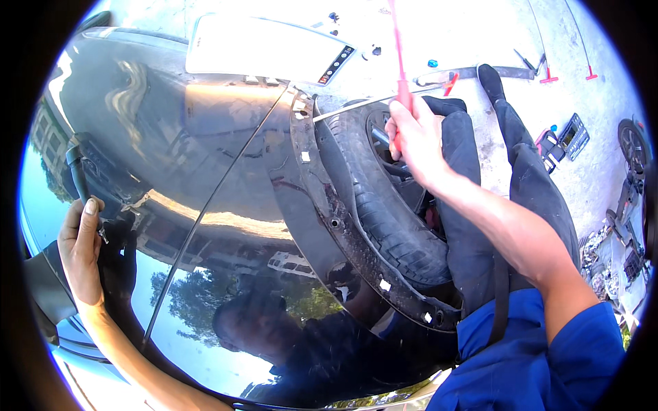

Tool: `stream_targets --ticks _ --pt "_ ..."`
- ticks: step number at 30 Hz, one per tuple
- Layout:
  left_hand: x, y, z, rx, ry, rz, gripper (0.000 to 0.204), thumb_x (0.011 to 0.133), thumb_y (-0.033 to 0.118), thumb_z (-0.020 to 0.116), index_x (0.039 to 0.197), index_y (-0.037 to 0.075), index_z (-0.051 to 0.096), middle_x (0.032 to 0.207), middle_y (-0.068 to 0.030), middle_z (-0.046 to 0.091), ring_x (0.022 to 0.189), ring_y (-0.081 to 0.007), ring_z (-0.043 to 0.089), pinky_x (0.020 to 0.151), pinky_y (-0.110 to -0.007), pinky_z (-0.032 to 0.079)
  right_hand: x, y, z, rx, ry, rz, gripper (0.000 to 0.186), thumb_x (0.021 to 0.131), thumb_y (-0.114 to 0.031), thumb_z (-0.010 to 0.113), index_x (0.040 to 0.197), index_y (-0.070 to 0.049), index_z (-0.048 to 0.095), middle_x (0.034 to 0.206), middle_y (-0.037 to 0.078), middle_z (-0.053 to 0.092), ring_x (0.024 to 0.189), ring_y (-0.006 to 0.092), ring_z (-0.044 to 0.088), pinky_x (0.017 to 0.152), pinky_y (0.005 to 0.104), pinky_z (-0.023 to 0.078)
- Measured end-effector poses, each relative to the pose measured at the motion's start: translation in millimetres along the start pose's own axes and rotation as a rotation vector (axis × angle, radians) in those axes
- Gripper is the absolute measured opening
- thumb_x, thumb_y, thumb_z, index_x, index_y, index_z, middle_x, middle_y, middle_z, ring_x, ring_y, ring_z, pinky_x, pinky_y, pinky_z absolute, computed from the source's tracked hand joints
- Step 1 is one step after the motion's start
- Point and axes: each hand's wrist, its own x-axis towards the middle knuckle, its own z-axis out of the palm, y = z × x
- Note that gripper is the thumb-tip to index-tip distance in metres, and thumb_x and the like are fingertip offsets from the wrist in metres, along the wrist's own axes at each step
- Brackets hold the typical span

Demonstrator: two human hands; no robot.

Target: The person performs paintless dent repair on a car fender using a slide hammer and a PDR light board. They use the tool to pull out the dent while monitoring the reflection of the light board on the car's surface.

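Observation:
My left hand (81, 236) is closed round the lower end of a dark rod-like tool (77, 168) with a bent upper end, held close to the glossy black car panel (226, 171). A small metal tip shows by the thumb. My right hand (415, 140) grips a red handle (404, 96) above the tyre (384, 198); a long pinkish-red shaft runs up from it out of view. Just beyond that hand, a silver rod (363, 104) reaches the wheel arch edge (336, 219) from a red end piece. Whether it joins the held handle I cannot tell.
A white board (267, 48) with a dark control strip stands behind the car. Red T-handled rods (548, 78) and a dark curved strip (504, 72) lie on the pale ground. My legs (462, 198) are beside the wheel. A motorbike (634, 144) is at far right.

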Motion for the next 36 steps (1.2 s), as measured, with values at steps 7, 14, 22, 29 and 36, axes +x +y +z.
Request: stream_targets --ticks 7,14,22,29,36 --pt "1.7 4.0 -3.0 0.021 0.029 -0.001 0.029 0.103 0.037 0.062 0.098 0.009 0.068 0.066 0.0101 0.035 0.056 -0.0002 0.026 0.052 -0.021 0.017 9.4 17.6 -22.5 -0.570 -0.429 0.184 0.034 0.097 -0.029 0.060 0.108 0.003 0.058 0.074 0.009 0.063 0.070 0.0207 0.063 0.065 0.0382 0.050" --pt "9.6 -5.4 -3.3 0.005 -0.037 0.029 0.029 0.105 0.036 0.060 0.102 0.009 0.068 0.066 0.0094 0.035 0.055 0.0005 0.026 0.050 -0.021 0.016 -12.6 19.6 4.1 0.014 0.063 0.016 0.022 0.106 -0.029 0.050 0.106 -0.007 0.050 0.067 0.002 0.055 0.045 0.0095 0.049 0.039 0.0266 0.038" --pt "5.7 -8.8 -1.8 -0.037 -0.008 0.009 0.026 0.105 0.033 0.060 0.104 0.009 0.068 0.070 0.0096 0.040 0.055 0.0010 0.027 0.050 -0.020 0.016 6.2 -6.3 -4.8 -0.055 -0.049 0.042 0.024 0.105 -0.027 0.053 0.111 -0.004 0.054 0.067 0.000 0.054 0.045 0.0076 0.048 0.040 0.0244 0.037" --pt "10.1 -9.0 -12.8 0.023 -0.042 0.015 0.028 0.105 0.034 0.059 0.105 0.008 0.068 0.072 0.0092 0.043 0.055 0.0013 0.026 0.049 -0.020 0.016 -9.9 34.2 -12.4 -0.537 -0.389 0.206 0.019 0.103 -0.026 0.055 0.103 -0.007 0.053 0.065 0.000 0.053 0.043 0.0087 0.046 0.037 0.0264 0.036" --pt "5.8 -18.0 -4.5 0.001 -0.046 0.014 0.030 0.105 0.036 0.058 0.104 0.008 0.067 0.068 0.0090 0.037 0.055 0.0009 0.026 0.049 -0.020 0.016 8.0 -3.2 -4.4 0.085 0.176 -0.097 0.026 0.105 -0.032 0.052 0.098 -0.007 0.048 0.068 0.002 0.055 0.042 0.0098 0.049 0.037 0.0249 0.034"
